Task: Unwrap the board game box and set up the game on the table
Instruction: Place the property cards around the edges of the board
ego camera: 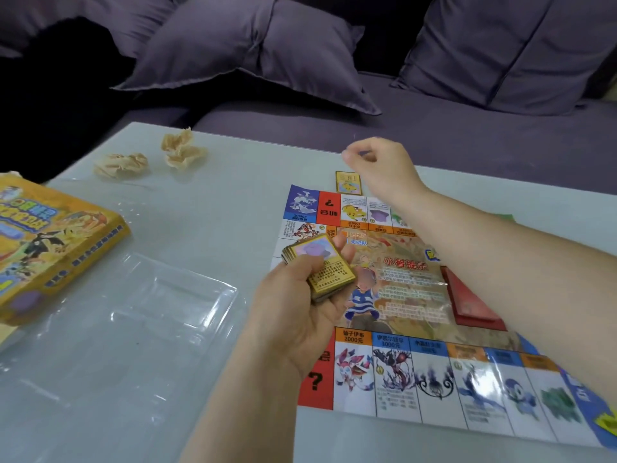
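Glossy paper up front: the game board (417, 379) lies flat on the pale glass table (233, 182). Its nearest row of creature squares smears into blur toward the right corner, where the frame cuts it off. Over the board's left edge, the left hand (293, 315) is clamped around a thick stack of gold-bordered cards (320, 267), thumb across the top card, purple creature face up. Left of the board sits a clear plastic tray (150, 312), and further left the yellow game box (50, 245), cropped by the frame. On the board's right half, a red deck (467, 295) lies partly hidden under the right forearm, which also covers the far-right squares. Just past the board's far edge, one yellow card (349, 182) lies flat on the table. The right hand (377, 162) hovers beyond it, fingers curled in, thumb against forefinger. It's blurred, so I can't tell if it pinches anything. Far left of the board lie crumpled paper wads (122, 165). Behind the board are purple sofa cushions (253, 51).
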